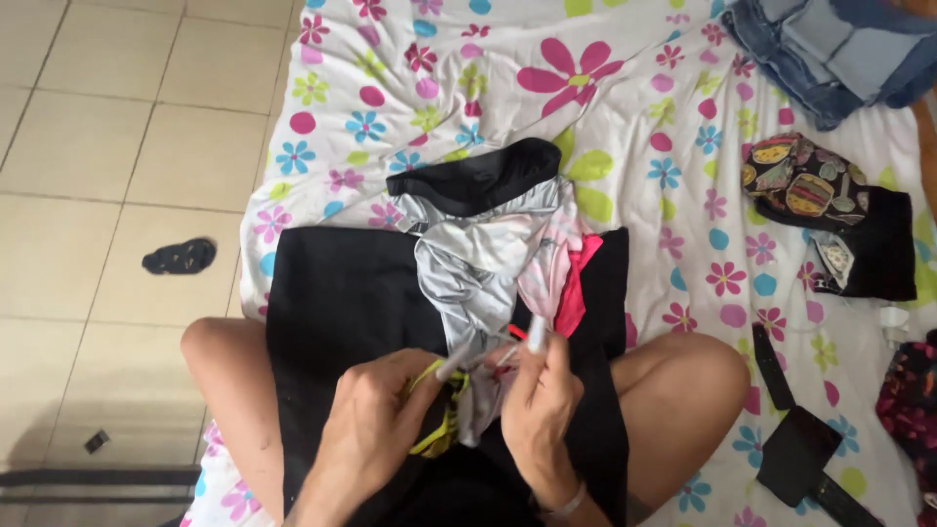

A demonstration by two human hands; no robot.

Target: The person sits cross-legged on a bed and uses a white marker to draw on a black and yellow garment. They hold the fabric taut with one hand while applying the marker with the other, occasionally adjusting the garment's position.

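My left hand [376, 415] has its fingers curled together around a yellow-green strap [436, 415], which loops out from under my knuckles and hangs just below them. My right hand [540, 405] pinches a small white tube-like piece [536, 335] between thumb and forefinger; its tip stands up just above my fingertips, though I cannot tell what it is. Between my two hands sits the bunched lower end of a silvery grey garment [468, 268], touching both sets of fingers. It runs away from my fingers, up over a black cloth [342, 293] spread across my lap. Just beyond my right fingers, pink fabric [571, 293] lies against the grey. Further out, past the grey garment's top, is a black waistband-like piece [478, 176]. All this rests on a white flowered bedsheet [634, 127]. Well off to the right of my right hand lie a patterned dark garment [810, 185] and folded denim [830, 49]. Far to the left of my left hand, a dark slipper [179, 257] sits on the tiled floor [98, 146].
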